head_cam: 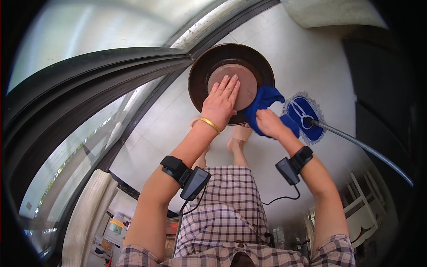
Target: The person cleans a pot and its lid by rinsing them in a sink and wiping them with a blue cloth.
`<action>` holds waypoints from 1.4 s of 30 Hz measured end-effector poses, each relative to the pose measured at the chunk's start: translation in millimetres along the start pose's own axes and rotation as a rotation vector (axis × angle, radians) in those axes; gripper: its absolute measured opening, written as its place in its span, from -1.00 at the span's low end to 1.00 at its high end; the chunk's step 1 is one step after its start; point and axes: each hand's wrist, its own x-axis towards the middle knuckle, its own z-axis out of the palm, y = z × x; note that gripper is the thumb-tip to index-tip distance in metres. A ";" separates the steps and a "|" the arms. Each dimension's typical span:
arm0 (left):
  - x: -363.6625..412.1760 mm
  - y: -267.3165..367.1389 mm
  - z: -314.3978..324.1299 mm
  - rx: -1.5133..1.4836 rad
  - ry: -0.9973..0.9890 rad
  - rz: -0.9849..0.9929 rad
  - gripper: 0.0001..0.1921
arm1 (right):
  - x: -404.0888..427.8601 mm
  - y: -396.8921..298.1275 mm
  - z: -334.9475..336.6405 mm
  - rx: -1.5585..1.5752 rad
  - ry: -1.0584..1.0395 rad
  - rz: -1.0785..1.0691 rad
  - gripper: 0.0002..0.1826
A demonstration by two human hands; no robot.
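Note:
A round, dark brown piece [200,76] with a raised rim stands in front of my feet; whether it is a stool top or a vessel, I cannot tell. In its middle sits a flat, dull reddish-brown disc [248,83]. My left hand [222,96], with a gold bangle at the wrist, lies palm down on the disc, its fingers extended. My right hand [268,123] is closed around a bunched blue cloth [255,110]. Part of that cloth overlaps the lower right rim of the round piece, and more of it hangs to the right, behind my wrist.
Right of the cloth, a blue flat mop head [305,116] with grey fringe rests on the pale tiled floor [307,60], its metal pole [367,147] slanting right. Dark-framed glass doors [100,70] stand at left. A curtain [88,203] hangs lower left; a white chair [360,207] is lower right.

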 end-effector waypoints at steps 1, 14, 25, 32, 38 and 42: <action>-0.5 0.9 0.0 -0.001 -0.008 0.000 -0.03 | -3.8 -9.8 16.2 0.082 0.081 0.051 -0.76; 3.8 9.8 -2.2 0.028 -0.035 0.026 -0.04 | -5.5 -21.7 -83.1 -0.545 0.427 -0.408 -0.62; 26.1 31.3 -22.8 0.195 -0.079 -0.055 0.26 | -22.1 6.5 -39.2 -0.270 0.314 -0.157 -0.70; 41.5 37.5 -19.7 0.186 -0.168 -0.139 0.24 | -67.7 9.6 -20.6 0.725 0.458 0.081 -0.85; 13.1 20.4 -42.8 0.010 0.069 0.007 0.15 | -95.3 23.3 -5.0 1.472 0.533 0.093 -0.80; -33.2 8.7 -73.4 -0.068 0.106 -0.064 0.16 | -108.9 24.1 -6.7 1.397 0.575 0.137 -0.80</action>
